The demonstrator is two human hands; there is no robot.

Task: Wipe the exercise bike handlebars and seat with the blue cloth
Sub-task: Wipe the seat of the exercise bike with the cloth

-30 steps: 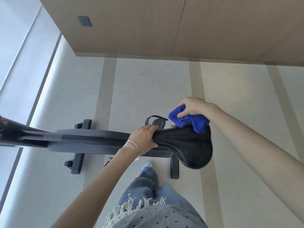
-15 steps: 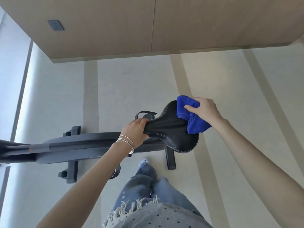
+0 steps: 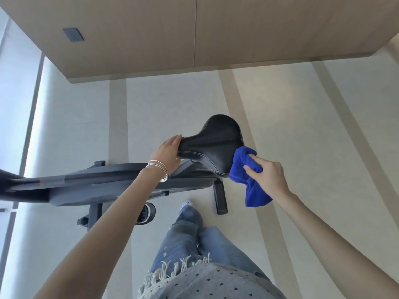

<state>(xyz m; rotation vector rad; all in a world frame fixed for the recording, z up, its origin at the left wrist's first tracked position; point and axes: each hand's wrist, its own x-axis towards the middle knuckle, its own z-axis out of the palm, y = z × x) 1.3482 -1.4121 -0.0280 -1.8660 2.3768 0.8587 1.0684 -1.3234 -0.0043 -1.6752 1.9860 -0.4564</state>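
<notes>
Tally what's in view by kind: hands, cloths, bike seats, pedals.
Hands: 2, left hand and right hand
Cloths: 1, blue cloth
Seats: 1, bike seat
Pedals: 1, near pedal
Total: 5

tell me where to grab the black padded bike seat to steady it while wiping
Take the black padded bike seat by its narrow nose, from the front, as the left hand does: that end is slim enough to close around and leaves the wide rear free for the blue cloth.
</notes>
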